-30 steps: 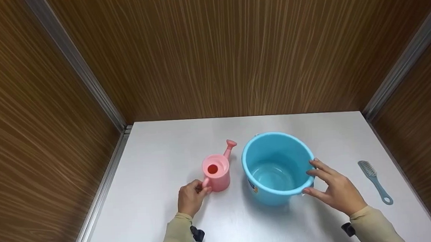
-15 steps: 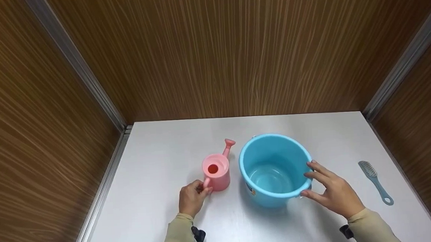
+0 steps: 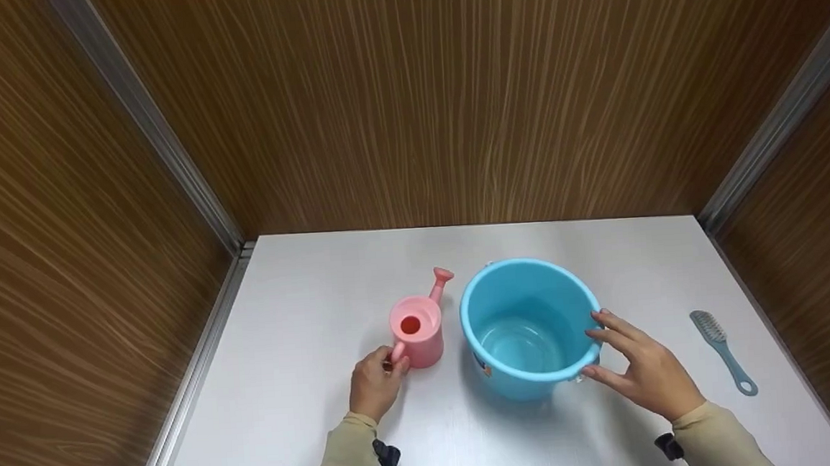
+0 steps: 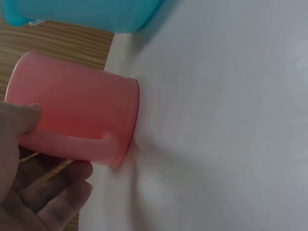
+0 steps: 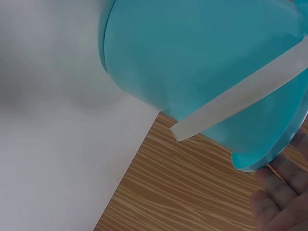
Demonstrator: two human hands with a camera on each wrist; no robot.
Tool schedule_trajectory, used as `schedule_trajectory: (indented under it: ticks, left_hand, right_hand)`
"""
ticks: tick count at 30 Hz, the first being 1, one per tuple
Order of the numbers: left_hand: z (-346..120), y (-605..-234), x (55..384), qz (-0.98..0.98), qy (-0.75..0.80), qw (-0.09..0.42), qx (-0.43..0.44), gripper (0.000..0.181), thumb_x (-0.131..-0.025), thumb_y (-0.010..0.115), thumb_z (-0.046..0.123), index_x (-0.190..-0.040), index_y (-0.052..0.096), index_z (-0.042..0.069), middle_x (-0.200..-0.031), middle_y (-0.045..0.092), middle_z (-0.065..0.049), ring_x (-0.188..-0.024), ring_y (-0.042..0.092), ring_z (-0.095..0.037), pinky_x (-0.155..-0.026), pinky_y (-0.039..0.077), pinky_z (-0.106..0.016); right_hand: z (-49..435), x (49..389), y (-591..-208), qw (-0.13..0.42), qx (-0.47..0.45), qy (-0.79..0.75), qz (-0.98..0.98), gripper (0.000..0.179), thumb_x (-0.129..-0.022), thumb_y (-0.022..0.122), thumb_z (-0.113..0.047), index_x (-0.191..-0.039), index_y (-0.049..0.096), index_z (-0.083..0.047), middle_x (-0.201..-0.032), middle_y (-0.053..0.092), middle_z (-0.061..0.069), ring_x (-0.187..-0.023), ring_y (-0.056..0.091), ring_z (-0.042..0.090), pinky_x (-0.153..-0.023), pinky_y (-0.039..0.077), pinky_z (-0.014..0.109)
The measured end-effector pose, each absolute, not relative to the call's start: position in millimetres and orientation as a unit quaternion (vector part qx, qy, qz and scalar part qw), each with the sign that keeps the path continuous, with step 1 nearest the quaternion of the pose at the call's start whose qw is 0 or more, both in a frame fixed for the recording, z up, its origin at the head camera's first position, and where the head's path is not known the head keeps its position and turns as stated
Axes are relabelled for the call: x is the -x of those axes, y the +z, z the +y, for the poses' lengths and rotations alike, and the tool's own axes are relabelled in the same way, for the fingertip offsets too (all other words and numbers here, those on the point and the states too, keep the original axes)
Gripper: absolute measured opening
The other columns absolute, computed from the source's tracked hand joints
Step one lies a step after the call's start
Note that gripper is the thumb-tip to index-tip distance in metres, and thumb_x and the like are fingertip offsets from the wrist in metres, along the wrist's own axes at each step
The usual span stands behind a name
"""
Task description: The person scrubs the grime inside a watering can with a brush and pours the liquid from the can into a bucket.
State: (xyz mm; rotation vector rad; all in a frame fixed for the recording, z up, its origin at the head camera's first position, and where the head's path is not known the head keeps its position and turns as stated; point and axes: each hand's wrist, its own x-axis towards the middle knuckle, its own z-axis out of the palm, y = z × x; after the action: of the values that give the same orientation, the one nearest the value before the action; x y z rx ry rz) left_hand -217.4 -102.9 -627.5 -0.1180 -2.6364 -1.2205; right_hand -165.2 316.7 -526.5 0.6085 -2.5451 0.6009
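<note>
- Just right of centre on the white surface (image 3: 303,290), a bucket (image 3: 531,309) stands mouth-up; the right hand (image 3: 645,374) is clamped on its rim at four o'clock, seemingly to steady it.
- At the bucket's nine o'clock stands a watering can (image 3: 427,344), spout toward one o'clock; the left hand (image 3: 376,388) pinches its handle at seven, probably the easiest hold.
- At three o'clock, well apart, a brush (image 3: 725,353) lies untouched.
- Compared with a second ago, the bucket sits slightly nearer the watering can.

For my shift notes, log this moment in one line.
left grip: on handle of watering can | right grip: touching rim of bucket | watering can: upright, left of bucket | brush: lying untouched
</note>
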Motion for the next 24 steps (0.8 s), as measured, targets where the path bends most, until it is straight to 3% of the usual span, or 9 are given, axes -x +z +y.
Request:
schedule_trajectory:
  ticks: [7,12,17,24]
  left_hand:
    - [-101,-621,216,-0.896,-0.434,0.089,0.043,0.011,-0.09,0.069,0.024,-0.096,0.066,0.015,-0.086,0.067,0.002,-0.07,0.062,-0.008,-0.063,0.051,-0.026]
    - [-101,-620,216,-0.891,-0.445,0.076,0.048,0.011,-0.093,0.066,0.023,-0.098,0.065,0.013,-0.09,0.07,-0.001,-0.071,0.064,-0.008,-0.064,0.053,-0.026]
    - [-102,-620,215,-0.887,-0.452,0.088,0.044,0.011,-0.093,0.066,0.022,-0.098,0.067,0.012,-0.092,0.071,-0.003,-0.074,0.065,-0.009,-0.065,0.053,-0.026]
    - [-107,-623,215,-0.885,-0.448,0.123,0.026,0.013,-0.092,0.066,0.021,-0.102,0.069,0.012,-0.091,0.072,-0.001,-0.075,0.066,-0.011,-0.064,0.053,-0.027]
  right_hand:
    - [314,167,-518,0.236,-0.23,0.216,-0.919,0.058,-0.065,0.089,-0.031,-0.115,0.068,-0.01,-0.135,0.056,0.003,-0.119,0.057,0.028,-0.089,0.043,0.033]
    - [304,171,-509,0.234,-0.251,0.228,-0.911,0.058,-0.068,0.088,-0.029,-0.118,0.067,-0.01,-0.133,0.058,0.004,-0.117,0.058,0.029,-0.086,0.047,0.039]
    - [288,179,-494,0.228,-0.29,0.235,-0.899,0.055,-0.073,0.085,-0.03,-0.12,0.065,-0.01,-0.13,0.06,0.005,-0.115,0.059,0.029,-0.084,0.05,0.045]
    - [264,193,-476,0.214,-0.339,0.228,-0.887,0.05,-0.076,0.083,-0.029,-0.119,0.066,-0.008,-0.124,0.063,0.006,-0.115,0.06,0.024,-0.087,0.051,0.044]
